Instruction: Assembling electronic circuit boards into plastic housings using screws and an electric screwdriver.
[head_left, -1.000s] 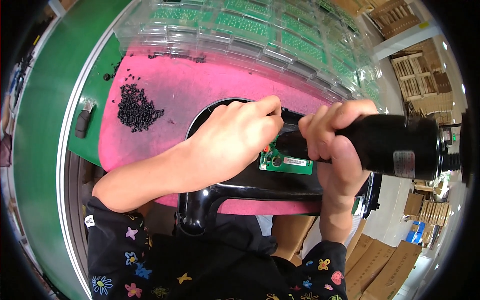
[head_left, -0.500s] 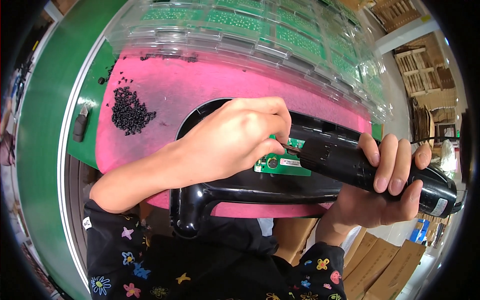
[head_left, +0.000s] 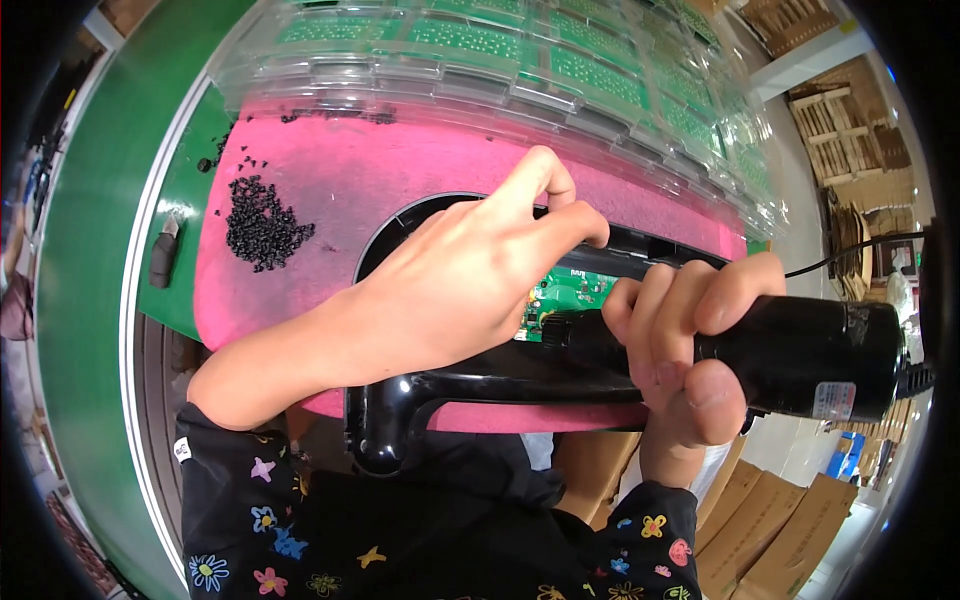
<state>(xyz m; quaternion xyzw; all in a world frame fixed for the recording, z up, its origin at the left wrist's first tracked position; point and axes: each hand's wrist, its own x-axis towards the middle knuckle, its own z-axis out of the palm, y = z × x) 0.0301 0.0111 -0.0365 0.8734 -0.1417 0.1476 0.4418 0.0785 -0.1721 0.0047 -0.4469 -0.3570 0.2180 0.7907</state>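
My right hand (head_left: 690, 340) is wrapped around a black electric screwdriver (head_left: 810, 350), whose ridged nose (head_left: 570, 333) points left over a green circuit board (head_left: 575, 290). That board lies inside a glossy black plastic housing (head_left: 480, 378), which rests on a pink mat (head_left: 340, 160). Above the housing's left part hovers my left hand (head_left: 480, 255), thumb and forefinger apart with nothing visible between them. Its other fingers are mostly hidden. The screwdriver's tip is hard to make out against the board.
Small black screws (head_left: 262, 228) form a pile on the mat's left. A knife-like dark tool (head_left: 163, 255) lies on the green table (head_left: 90, 220). Clear plastic trays (head_left: 470, 85) of green boards line the back. Cardboard boxes (head_left: 770, 530) stand below right; a black cable (head_left: 860, 250) runs at right.
My left fingers have come away from the screwdriver's tip and spread apart. The right hand has shifted its grip toward the nose, and the screwdriver sits lower and further left over the board.
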